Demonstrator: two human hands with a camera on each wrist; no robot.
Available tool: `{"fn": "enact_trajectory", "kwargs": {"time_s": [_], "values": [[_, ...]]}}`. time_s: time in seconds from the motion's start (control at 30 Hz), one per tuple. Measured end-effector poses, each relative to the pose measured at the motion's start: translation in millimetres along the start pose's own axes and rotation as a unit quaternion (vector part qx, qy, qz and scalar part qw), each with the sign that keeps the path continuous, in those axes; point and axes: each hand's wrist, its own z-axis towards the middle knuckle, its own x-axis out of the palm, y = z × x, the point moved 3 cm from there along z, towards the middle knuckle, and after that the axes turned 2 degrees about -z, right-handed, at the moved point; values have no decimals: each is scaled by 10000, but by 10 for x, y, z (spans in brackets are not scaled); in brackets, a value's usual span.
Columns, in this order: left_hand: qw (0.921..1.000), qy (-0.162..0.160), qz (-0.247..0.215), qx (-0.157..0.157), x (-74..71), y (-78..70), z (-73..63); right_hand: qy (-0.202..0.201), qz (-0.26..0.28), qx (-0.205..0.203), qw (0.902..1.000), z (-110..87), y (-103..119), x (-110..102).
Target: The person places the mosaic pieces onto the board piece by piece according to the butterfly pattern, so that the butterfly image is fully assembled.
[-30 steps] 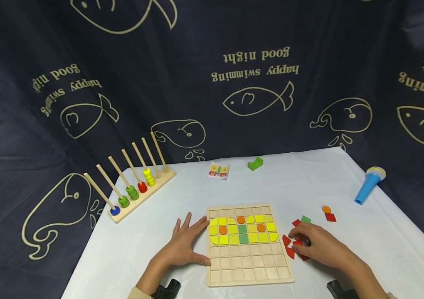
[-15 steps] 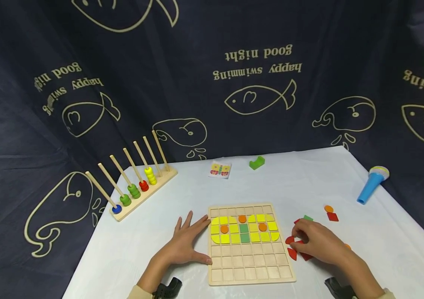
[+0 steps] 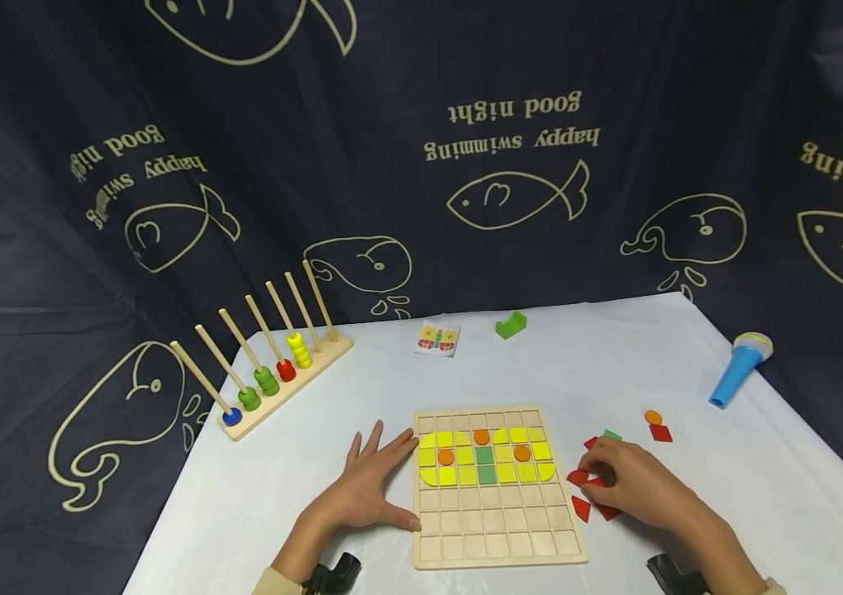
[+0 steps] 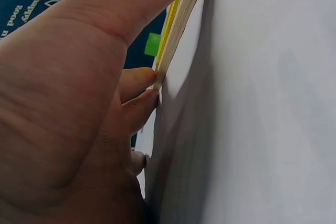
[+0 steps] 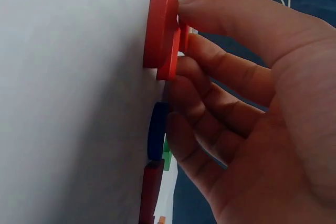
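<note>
A wooden grid board (image 3: 496,522) lies on the white table, its upper rows bearing yellow, green and orange tiles. My left hand (image 3: 365,492) is spread flat beside it, thumb and index fingertips at the board's left edge. At the right of the board, my right hand (image 3: 637,483) pinches a red quarter-circle tile (image 3: 578,477) between thumb and index finger, low over the table. Another red quarter-circle tile (image 3: 581,508) lies just below. In the right wrist view, thick red tiles (image 5: 160,27) sit by the thumb and a blue tile (image 5: 157,132) lies under the curled fingers.
A peg stacker (image 3: 291,384) with coloured rings stands at the left. Towards the back lie a pattern card (image 3: 436,340) and a green block (image 3: 511,325). A blue toy microphone (image 3: 735,372) lies near the right edge; an orange disc (image 3: 654,417) touches a red tile (image 3: 660,433).
My right fingers have turned the red quarter-circle tile and drawn it slightly right, away from the board. My left hand stays in place at the board's edge.
</note>
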Motion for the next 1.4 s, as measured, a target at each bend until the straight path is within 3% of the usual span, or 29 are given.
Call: {"fn": "enact_trajectory", "kwargs": {"time_s": [0.43, 0.63, 1.1, 1.4], "values": [[10000, 30, 22, -49, -14, -10, 5, -351, 202, -916, 9950, -34, 156, -35], [10000, 14, 0, -71, 1, 1, 11, -260, 266, -1179, 9923, 35, 372, 19], [10000, -29, -50, -59, -15, -29, 6, -59, 149, -2171, 9760, 192, 883, 272], [10000, -30, -40, -57, 1, -17, 6, -47, 96, -2403, 9706, 271, 1141, 393]]}}
